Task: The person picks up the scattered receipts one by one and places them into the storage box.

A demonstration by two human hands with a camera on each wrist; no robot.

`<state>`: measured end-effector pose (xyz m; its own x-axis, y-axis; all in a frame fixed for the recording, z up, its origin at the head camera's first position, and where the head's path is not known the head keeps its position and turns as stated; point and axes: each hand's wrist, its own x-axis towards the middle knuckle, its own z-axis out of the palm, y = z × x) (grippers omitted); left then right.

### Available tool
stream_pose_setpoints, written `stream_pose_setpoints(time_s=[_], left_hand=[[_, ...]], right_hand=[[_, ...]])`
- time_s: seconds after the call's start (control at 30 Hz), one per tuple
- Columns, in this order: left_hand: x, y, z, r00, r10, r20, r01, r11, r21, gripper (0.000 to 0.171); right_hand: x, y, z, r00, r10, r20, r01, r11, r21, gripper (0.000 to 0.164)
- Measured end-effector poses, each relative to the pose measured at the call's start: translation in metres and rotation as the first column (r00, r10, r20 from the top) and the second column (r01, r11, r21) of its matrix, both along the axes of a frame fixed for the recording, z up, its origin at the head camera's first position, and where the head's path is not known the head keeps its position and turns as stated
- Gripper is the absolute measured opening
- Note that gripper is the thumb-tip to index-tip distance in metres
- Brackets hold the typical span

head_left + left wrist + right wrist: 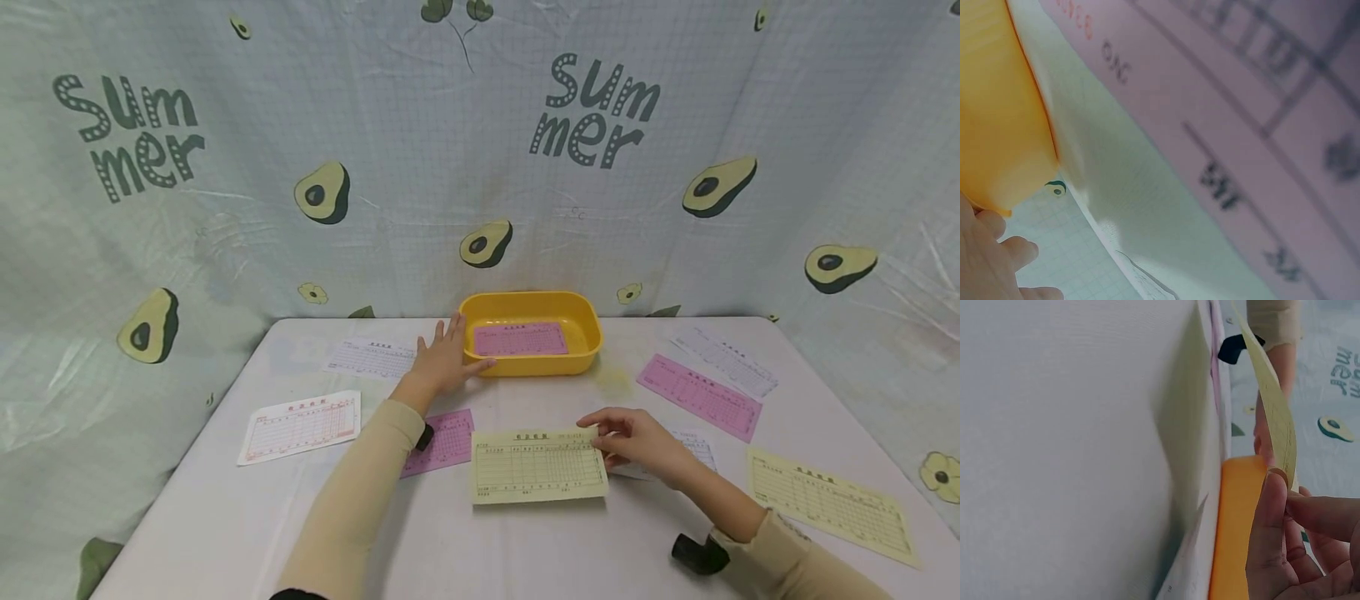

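Note:
A yellow printed form [538, 471] is held by its right edge between thumb and fingers of my right hand [637, 442]. In the right wrist view the form [1277, 403] stands edge-on and slightly bent, raised off the table. My left hand [439, 362] rests against the left end of a yellow plastic basin [536, 367], fingers spread and thumb along its front. The left wrist view shows the fingertips [1021, 250] beside the basin wall [997, 112]. A pink form [521, 339] lies inside the basin.
Another pink form [450, 442] lies below my left wrist. White forms [303, 427] [371, 358] lie left. On the right are a pink form [701, 396], a white form [723, 360] and a yellow form [832, 504]. A white form [693, 448] is partly behind my right hand.

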<state>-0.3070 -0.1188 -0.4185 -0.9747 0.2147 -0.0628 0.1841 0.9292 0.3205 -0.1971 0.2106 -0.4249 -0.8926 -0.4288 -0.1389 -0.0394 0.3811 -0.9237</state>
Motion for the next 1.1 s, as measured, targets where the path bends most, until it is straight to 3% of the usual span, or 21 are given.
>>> stream_pose_setpoints(time_s=[0.47, 1.1], left_hand=[[-0.001, -0.001, 0.000, 1.000, 0.004, 0.003, -0.004, 1.000, 0.011, 0.112], [0.000, 0.002, 0.000, 1.000, 0.009, -0.009, -0.010, 1.000, -0.027, 0.108]], right_hand=[[-0.021, 0.010, 0.028, 0.996, -0.057, -0.063, 0.056, 0.998, -0.016, 0.036], [-0.060, 0.017, 0.041, 0.982, -0.171, -0.083, 0.172, 0.985, 0.012, 0.039]])
